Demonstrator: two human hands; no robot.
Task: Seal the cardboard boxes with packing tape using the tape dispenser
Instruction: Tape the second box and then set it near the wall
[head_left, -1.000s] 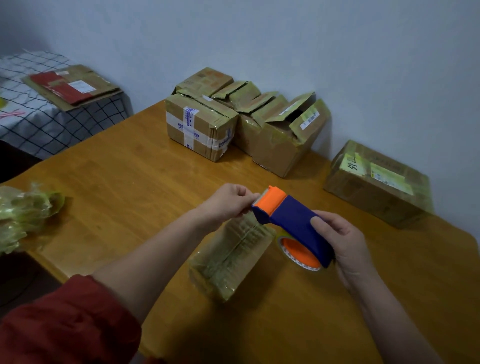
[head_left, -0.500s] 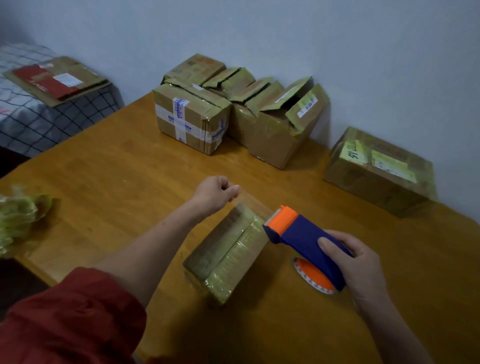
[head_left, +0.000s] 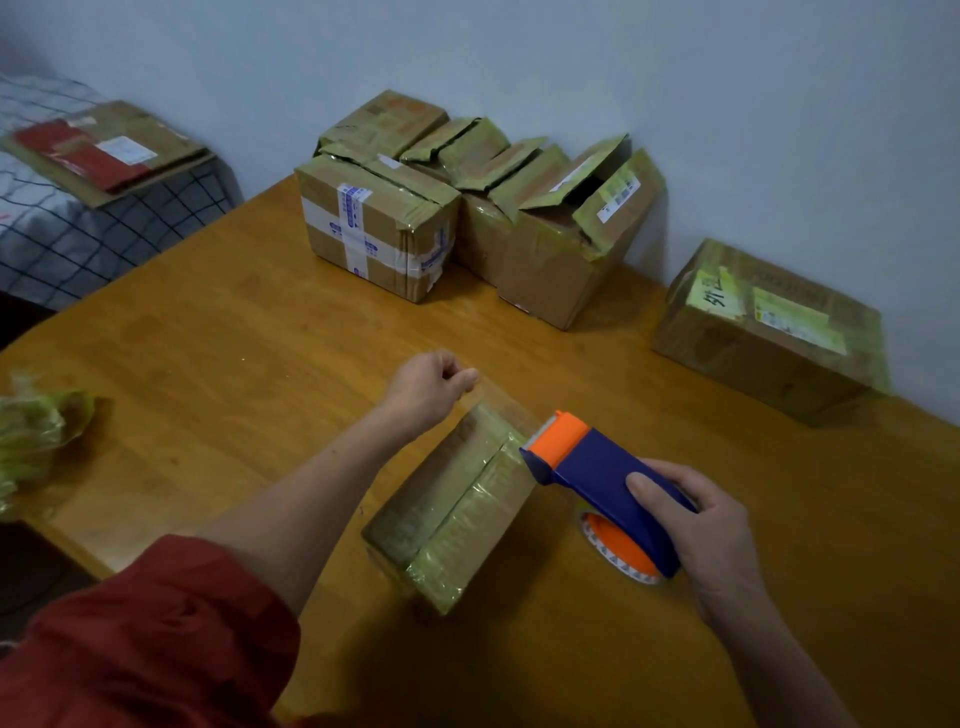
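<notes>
From my head, the only camera looks forward and down, close over my left hand (head_left: 426, 388), right hand (head_left: 712, 527) and the wooden table (head_left: 208, 364).

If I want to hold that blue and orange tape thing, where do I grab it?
Grab the tape dispenser by its long blue back, coming from the roll end, like the right hand does. It looks smooth and easy to wrap a hand round. Stay off the orange front: the tape comes out there.

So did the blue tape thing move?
Yes. Against the taped box by the wall, the dispenser has come right and nearer the person, away from the left hand, which now pinches tape stretched from it.
</notes>
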